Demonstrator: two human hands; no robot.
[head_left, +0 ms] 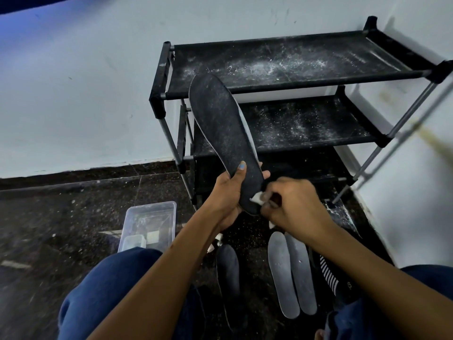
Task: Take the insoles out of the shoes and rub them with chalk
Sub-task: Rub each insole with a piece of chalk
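Note:
My left hand (226,192) grips a dark insole (220,128) near its heel, thumb across the top face, and the insole points up and away from me. My right hand (291,204) pinches a small white piece of chalk (256,199) and holds it against the insole's heel end. On the floor below lie two grey chalk-dusted insoles (291,273) side by side and one dark insole (228,266) to their left. A black shoe with a striped opening (329,278) sits at the right, partly hidden by my right forearm.
A black three-tier shoe rack (294,60) dusted with white powder stands ahead against the white wall. A clear plastic box (149,224) with small items sits on the dark floor at left. Small white chalk bits (215,241) lie near my left forearm. My blue-clad knees fill the bottom.

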